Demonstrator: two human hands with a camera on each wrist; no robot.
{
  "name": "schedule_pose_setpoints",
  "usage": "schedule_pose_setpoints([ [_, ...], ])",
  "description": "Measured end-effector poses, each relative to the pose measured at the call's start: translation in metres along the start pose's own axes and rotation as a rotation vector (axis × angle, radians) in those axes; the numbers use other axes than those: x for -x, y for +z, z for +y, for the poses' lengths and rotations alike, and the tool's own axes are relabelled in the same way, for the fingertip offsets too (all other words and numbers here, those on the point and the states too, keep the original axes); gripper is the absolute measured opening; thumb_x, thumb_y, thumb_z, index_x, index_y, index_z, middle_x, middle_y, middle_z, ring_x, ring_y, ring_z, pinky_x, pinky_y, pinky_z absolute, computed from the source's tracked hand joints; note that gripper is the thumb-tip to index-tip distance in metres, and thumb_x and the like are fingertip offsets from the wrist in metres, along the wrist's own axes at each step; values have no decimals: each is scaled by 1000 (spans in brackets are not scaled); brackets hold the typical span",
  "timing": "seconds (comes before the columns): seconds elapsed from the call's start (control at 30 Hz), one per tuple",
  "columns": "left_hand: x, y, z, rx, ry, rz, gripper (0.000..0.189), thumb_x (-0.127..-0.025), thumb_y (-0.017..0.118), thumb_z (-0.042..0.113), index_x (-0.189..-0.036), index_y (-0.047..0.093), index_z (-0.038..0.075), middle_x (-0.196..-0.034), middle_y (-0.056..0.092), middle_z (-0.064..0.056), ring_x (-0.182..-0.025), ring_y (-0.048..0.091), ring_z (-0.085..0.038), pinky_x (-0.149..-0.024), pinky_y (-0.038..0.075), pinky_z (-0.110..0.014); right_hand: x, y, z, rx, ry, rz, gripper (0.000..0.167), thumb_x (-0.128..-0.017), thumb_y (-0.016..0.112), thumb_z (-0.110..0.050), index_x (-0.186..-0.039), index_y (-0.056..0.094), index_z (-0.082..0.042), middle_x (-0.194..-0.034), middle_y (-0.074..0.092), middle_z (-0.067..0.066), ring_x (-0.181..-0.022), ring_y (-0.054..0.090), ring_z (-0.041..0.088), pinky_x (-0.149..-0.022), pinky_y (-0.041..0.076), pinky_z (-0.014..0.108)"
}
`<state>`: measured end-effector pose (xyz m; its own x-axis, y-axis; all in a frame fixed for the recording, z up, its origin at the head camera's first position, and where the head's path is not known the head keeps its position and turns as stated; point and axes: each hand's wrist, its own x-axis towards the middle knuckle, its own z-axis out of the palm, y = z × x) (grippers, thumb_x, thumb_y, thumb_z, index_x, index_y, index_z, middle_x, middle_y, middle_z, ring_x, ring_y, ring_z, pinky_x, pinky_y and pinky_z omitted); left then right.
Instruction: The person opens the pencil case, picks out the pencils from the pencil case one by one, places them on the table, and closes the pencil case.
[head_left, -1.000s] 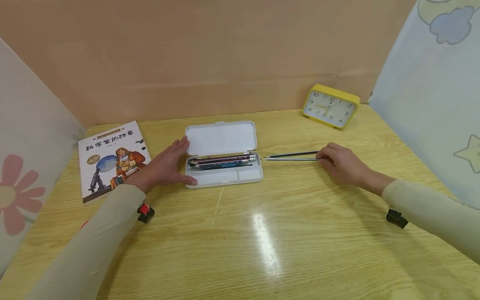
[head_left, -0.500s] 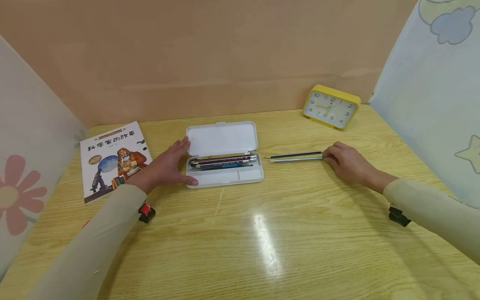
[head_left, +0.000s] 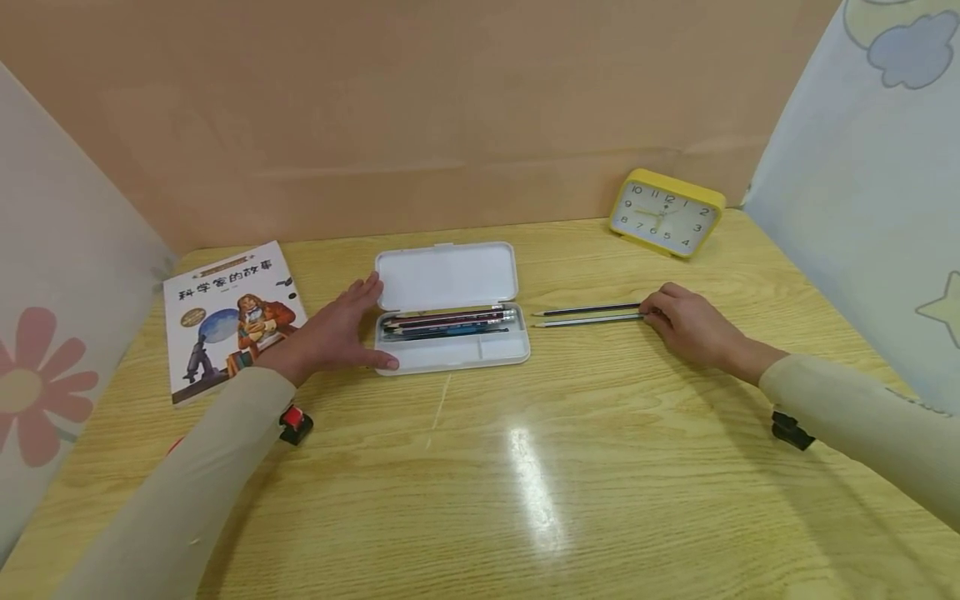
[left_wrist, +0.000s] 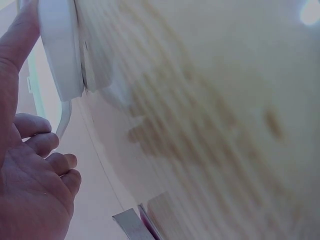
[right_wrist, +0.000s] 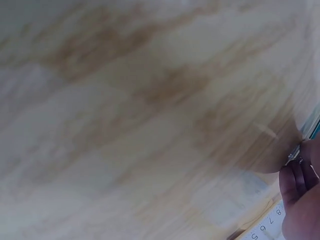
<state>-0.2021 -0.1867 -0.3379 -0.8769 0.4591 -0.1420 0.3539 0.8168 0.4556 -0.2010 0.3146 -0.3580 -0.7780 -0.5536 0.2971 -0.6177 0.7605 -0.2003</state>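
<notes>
A white pencil case (head_left: pixel 431 358) lies on the table with its lid (head_left: pixel 447 277) folded back. Several pencils (head_left: pixel 442 323) fill its rear compartment. My left hand (head_left: pixel 333 332) is spread at the case's left end, thumb on the front corner and fingers by the lid; the left wrist view shows the thumb (left_wrist: pixel 20 37) against the white wall. To the right, two pencils, one dark (head_left: pixel 588 309) and one pale blue (head_left: pixel 588 320), point left toward the case. My right hand (head_left: pixel 693 327) pinches them at their right ends, which the fingertips partly hide.
A book (head_left: pixel 217 333) with an illustrated cover lies left of the case, close to my left forearm. The yellow alarm clock (head_left: pixel 666 215) stands at the back right. Printed walls flank the wooden table (head_left: pixel 480 483), with a plain tan wall behind.
The pencils have moved slightly right with my right hand, then a little back left, and their tips now lie more evenly. My left hand stays at the case.
</notes>
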Motion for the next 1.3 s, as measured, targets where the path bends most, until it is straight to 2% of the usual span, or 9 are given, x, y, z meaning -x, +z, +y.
schedule_pose_setpoints([
  [0.6,0,0,1,1,-5,3,123,-64,79,58,-151,10,5,-157,-2,-8,-142,-2,-33,-110,10,-54,1,1,2,29,-19,1,13,-82,66,9,-94,65,3,-90,55,12,-77,56,24,-64,50,41],
  [0.93,0,0,1,1,-3,-1,122,-65,79,56,-151,9,4,-157,-3,-7,-142,-3,-33,-110,9,-52,2,1,0,43,42,-5,11,-84,66,7,-94,66,4,-90,55,12,-78,56,25,-67,50,43],
  [1.3,0,0,0,-1,-1,-3,123,-65,78,58,-152,9,5,-157,-3,-7,-142,-3,-32,-111,9,-52,5,1,-6,69,38,22,15,-82,67,6,-96,65,3,-92,52,11,-77,55,23,-65,50,42],
])
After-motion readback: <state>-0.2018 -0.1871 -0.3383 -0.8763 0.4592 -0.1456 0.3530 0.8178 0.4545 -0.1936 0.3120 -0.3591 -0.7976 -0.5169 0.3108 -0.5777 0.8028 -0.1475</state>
